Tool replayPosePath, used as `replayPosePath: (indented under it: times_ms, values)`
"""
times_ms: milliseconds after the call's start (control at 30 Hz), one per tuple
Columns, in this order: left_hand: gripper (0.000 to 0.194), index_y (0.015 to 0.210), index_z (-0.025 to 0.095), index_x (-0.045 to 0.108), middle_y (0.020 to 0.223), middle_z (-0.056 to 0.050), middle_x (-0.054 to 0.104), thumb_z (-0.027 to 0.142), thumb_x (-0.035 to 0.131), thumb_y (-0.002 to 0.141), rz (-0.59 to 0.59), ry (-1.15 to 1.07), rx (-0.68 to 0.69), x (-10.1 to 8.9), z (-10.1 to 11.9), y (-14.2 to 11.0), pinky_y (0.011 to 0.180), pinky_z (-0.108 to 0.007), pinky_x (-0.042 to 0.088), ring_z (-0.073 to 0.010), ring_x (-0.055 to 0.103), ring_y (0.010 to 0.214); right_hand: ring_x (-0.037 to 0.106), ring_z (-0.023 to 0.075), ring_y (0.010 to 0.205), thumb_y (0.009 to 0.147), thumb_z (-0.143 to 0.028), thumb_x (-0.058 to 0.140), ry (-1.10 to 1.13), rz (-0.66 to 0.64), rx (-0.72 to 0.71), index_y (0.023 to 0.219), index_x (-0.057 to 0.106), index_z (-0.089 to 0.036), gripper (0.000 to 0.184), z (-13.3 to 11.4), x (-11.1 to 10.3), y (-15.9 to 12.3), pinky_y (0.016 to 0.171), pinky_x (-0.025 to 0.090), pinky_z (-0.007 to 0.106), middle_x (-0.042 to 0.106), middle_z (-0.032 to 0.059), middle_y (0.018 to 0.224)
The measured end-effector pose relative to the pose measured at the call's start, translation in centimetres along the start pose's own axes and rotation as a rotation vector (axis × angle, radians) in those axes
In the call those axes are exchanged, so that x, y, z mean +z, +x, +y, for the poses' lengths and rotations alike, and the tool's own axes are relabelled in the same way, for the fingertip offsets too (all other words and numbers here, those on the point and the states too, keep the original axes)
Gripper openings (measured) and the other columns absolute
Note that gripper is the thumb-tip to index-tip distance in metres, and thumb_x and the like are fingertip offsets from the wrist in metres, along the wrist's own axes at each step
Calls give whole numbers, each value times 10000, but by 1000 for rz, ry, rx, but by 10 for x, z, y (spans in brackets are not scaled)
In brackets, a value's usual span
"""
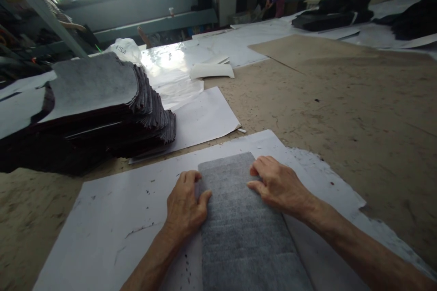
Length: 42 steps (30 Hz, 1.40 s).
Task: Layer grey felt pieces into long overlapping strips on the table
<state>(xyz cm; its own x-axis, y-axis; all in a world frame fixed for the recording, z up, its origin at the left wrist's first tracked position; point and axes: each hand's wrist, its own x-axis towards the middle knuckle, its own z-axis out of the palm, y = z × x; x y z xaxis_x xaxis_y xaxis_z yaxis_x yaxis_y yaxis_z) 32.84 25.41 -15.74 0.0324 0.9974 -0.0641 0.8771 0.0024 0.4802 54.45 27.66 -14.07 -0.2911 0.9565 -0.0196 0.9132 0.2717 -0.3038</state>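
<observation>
A long grey felt-like fabric panel (239,218) lies flat in front of me, running towards the bottom edge of the view. It rests on a large white paper sheet (112,218). My left hand (187,201) is at the panel's far left corner, fingers curled at the side edge and thumb over the top. Opposite it, my right hand (278,185) has bent fingers at the right edge, with its thumb lying on the panel's surface. Both hands grip the edges near the far end. Whether several layers lie under the top one I cannot tell.
A tall stack of grey and dark fabric pieces (95,82) stands on the left. Behind lie white paper offcuts (211,71) and brown paper (307,47). Dark fabric bundles (336,13) sit at the back right. Two people are in the background, one at far left, one at back centre.
</observation>
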Motion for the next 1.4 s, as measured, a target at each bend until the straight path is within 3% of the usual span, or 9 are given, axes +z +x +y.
replayPosePath:
  times_ms: [100, 233, 433, 600, 800, 1033, 1400]
  values:
    - [454, 1156, 220, 423, 1190, -33, 457, 201, 561, 724, -41, -33, 67, -3, -2, 8, 783, -295, 407, -169, 500, 927, 480, 228, 1035, 673, -195, 686, 1, 30, -34, 1024, 570, -135, 375, 6, -2, 3, 867, 385, 315, 571, 90, 1086]
    - [481, 1126, 239, 458, 1131, -6, 496, 203, 595, 667, -146, -33, 86, -11, -2, 23, 732, -290, 409, -161, 519, 861, 471, 225, 1053, 614, -241, 736, 15, -33, -61, 1099, 550, -148, 527, 13, -6, 19, 892, 378, 309, 570, 79, 1103]
    - [357, 904, 212, 510, 888, 4, 546, 282, 652, 584, -212, 8, 11, -18, 1, 35, 641, -289, 346, -175, 507, 770, 519, 218, 896, 498, -323, 778, 20, -149, 50, 838, 579, -172, 422, 11, -15, 35, 697, 395, 263, 595, 57, 909]
    - [207, 626, 196, 469, 716, 9, 518, 354, 601, 648, -188, 18, -76, -15, -4, 25, 596, -282, 296, -170, 485, 708, 544, 185, 704, 616, -393, 678, 4, -140, 304, 746, 530, -194, 280, 2, -8, 18, 548, 311, 253, 602, 21, 752]
    - [234, 657, 206, 510, 705, 18, 524, 393, 453, 786, -147, -24, -126, -9, -9, 10, 629, -279, 300, -152, 485, 705, 518, 137, 650, 812, -374, 481, 13, -90, 433, 611, 446, -196, 271, -6, 0, -2, 525, 261, 244, 577, -15, 677]
    - [232, 626, 198, 497, 689, 26, 521, 352, 450, 793, -141, -39, -152, -7, -6, 13, 629, -272, 291, -137, 484, 691, 516, 136, 662, 822, -312, 481, 13, -95, 443, 592, 435, -186, 267, -6, 1, 5, 543, 263, 245, 588, -1, 688]
    - [227, 640, 196, 507, 709, 10, 524, 350, 439, 793, -134, 11, -214, -6, -1, 15, 605, -277, 258, -156, 483, 712, 539, 155, 675, 810, -352, 468, -5, -134, 462, 647, 541, -192, 240, -4, -1, 9, 530, 266, 250, 612, 21, 710]
